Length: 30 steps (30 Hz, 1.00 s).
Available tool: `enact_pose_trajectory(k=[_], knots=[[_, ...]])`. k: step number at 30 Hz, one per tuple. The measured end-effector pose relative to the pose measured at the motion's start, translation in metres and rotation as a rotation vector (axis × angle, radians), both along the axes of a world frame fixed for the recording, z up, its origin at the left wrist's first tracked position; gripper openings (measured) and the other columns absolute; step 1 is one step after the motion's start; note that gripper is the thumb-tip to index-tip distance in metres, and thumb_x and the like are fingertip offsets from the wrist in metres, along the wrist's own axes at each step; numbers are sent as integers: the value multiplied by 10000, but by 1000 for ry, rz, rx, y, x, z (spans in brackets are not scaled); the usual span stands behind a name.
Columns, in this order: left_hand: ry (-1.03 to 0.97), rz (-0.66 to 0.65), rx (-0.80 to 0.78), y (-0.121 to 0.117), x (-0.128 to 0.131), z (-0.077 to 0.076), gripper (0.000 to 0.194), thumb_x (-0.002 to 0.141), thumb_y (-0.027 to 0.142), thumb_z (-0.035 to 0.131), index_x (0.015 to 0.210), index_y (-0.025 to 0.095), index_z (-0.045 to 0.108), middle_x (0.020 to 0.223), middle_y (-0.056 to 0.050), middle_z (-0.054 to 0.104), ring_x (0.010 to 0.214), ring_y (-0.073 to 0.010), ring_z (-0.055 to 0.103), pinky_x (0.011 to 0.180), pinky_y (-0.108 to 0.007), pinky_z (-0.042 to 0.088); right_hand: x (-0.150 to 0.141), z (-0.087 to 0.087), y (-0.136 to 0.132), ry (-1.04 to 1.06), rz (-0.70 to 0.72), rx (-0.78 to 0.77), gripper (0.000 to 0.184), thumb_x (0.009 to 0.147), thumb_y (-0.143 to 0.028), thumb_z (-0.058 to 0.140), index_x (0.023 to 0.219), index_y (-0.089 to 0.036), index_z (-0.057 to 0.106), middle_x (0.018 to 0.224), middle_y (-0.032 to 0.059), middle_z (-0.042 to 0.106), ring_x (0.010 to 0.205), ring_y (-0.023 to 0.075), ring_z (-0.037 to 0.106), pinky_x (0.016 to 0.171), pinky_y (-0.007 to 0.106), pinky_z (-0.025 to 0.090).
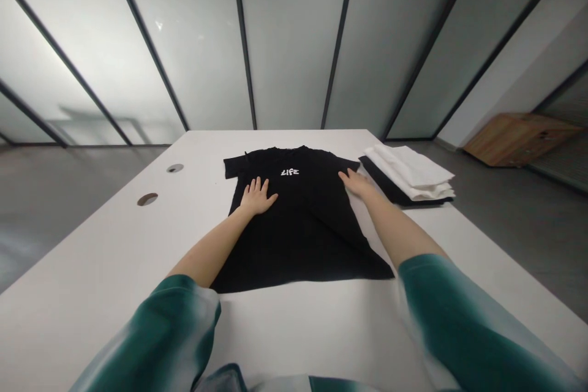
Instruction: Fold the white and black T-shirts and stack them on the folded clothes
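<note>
A black T-shirt point(303, 233) lies spread on a white table, collar toward the far side and hem toward me. White lettering point(289, 172) shows on its chest. My left hand point(257, 197) rests flat on the left part of the chest with its fingers spread. At the shirt's right edge, just below the right sleeve, my right hand point(357, 184) touches the fabric with its fingertips apart. Some creases run across the lower right of the shirt, and its hem is fairly straight.
Right of the shirt sits a stack of folded white cloth point(411, 171) on top of folded black cloth point(383, 182). Two round holes pierce the left side of the table point(114, 245). Behind are frosted glass panels point(294, 43); a wooden cabinet point(519, 138) stands at the far right.
</note>
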<state>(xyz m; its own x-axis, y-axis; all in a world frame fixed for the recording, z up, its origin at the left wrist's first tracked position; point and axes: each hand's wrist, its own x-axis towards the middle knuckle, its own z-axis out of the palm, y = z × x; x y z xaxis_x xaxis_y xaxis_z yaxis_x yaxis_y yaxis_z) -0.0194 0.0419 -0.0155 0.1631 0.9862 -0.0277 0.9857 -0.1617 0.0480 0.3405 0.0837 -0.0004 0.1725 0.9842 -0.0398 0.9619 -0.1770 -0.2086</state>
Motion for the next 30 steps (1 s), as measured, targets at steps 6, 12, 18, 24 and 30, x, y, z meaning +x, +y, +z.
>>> enact_pose_trajectory(k=[6,12,18,24,30], knots=[[-7,-7,-9,-3,-3,0,801,937,667,214,1569,175,236,1633,-132,192,1501,-325,166,1189,-483,189,-1,2,-9,-81,-37,131,633,969,-400,339,1486,-35,362,1519,250,381,1380,362,381,1095,505,319],[-1,2,-2,-5,0,4,795,943,655,221,1565,160,246,1630,-149,192,1497,-336,176,1187,-495,189,-46,0,-47,-124,218,124,643,988,-497,298,1507,-126,368,1581,171,317,1446,317,292,1150,454,257],[6,56,-92,-12,-9,8,827,923,697,210,1568,180,240,1637,-152,151,1499,-370,138,1167,-580,185,-60,-12,-87,-133,342,-24,703,963,-644,266,1519,-228,375,1608,119,280,1472,313,250,1162,484,226],[-16,-4,2,-24,-32,3,749,950,629,264,1545,176,310,1626,-114,229,1497,-300,198,1194,-434,211,-54,-17,-96,-126,327,-11,701,972,-618,250,1540,-216,337,1618,111,253,1482,290,228,1172,469,214],[-31,-30,31,-29,-36,5,683,956,586,325,1501,181,398,1601,-104,300,1472,-301,274,1178,-424,252,-53,-17,-96,-111,329,-7,696,968,-606,257,1538,-215,339,1617,107,255,1483,298,224,1172,483,212]])
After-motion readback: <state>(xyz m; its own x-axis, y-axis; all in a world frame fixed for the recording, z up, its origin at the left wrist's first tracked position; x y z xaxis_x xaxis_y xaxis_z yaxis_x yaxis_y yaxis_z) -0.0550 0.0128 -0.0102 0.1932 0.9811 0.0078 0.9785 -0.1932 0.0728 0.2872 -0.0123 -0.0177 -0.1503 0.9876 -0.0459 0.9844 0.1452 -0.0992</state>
